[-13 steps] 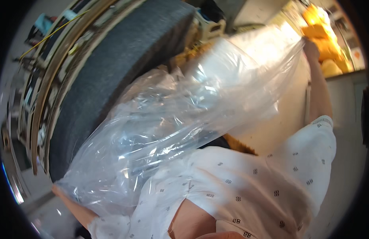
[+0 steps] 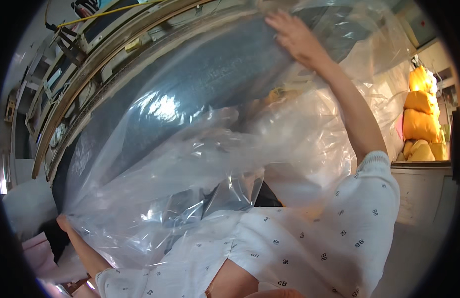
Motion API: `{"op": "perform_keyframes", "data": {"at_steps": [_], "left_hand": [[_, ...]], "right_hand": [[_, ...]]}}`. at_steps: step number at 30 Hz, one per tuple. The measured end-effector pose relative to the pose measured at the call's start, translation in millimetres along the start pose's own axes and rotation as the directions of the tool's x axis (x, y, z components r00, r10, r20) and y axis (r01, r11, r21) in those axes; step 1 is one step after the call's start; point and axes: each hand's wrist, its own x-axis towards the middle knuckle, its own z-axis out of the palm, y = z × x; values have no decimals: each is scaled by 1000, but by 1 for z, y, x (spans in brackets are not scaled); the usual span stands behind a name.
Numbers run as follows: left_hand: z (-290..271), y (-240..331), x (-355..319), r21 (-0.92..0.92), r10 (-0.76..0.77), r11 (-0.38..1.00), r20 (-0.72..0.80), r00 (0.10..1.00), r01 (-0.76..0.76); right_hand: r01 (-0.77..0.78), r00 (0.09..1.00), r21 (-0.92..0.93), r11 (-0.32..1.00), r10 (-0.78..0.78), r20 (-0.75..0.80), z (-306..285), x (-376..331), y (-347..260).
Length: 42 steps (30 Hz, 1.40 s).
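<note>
A large clear plastic sheet point(image 2: 190, 154) spreads across most of the head view, wrinkled and shiny. Its far part lies over a long dark grey surface point(image 2: 205, 79), while loose folds hang toward my body. At the lower left, my left hand point(image 2: 64, 222) is closed on the sheet's gathered edge. My right arm reaches far out, and my right hand point(image 2: 295, 38) rests at the far side of the plastic with fingers stretched out over the dark surface. Whether its fingertips hook any of the film is hard to see.
Beyond the dark surface run curved wooden rails point(image 2: 90, 54) with small items between them and a yellow cord point(image 2: 108, 16). Stacked yellow bundles point(image 2: 421, 119) stand at the right above a pale cabinet point(image 2: 423, 193). Pink cloth point(image 2: 39, 253) lies at the lower left.
My right hand has swung from the far right leftward and farther out, drawing the plastic over the dark surface. My left hand keeps its hold at the lower left. The view has shifted.
</note>
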Motion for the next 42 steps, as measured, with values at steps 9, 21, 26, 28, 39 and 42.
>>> {"op": "perform_keyframes", "data": {"at_steps": [9, 21, 26, 28, 39, 42], "left_hand": [[-34, -72, 14, -30, -4, 1000, 35, 999, 5], [4, 145, -14, -628, -394, 778, -528, 752, -33], [16, 172, 0, -685, -581, 727, -576, 575, 48], [18, 234, -30, -734, -488, 676, -387, 782, 58], [-6, 217, -41, -837, -653, 522, -266, 709, 166], [-20, 242, -61, -861, -624, 497, -264, 736, 112]], "right_hand": [[-351, 935, 110, 930, 342, 94, 114, 39, 63], [-355, 932, 487, 798, 340, 122, 67, 113, -53], [-842, 138, 479, 246, -762, 632, 50, -19, -208], [-941, -72, 189, 280, -715, 696, 45, -69, -240], [-339, 934, 173, 925, 308, 184, 11, -126, -206], [-596, 696, 516, 616, 74, 715, 37, -160, -241]]}}
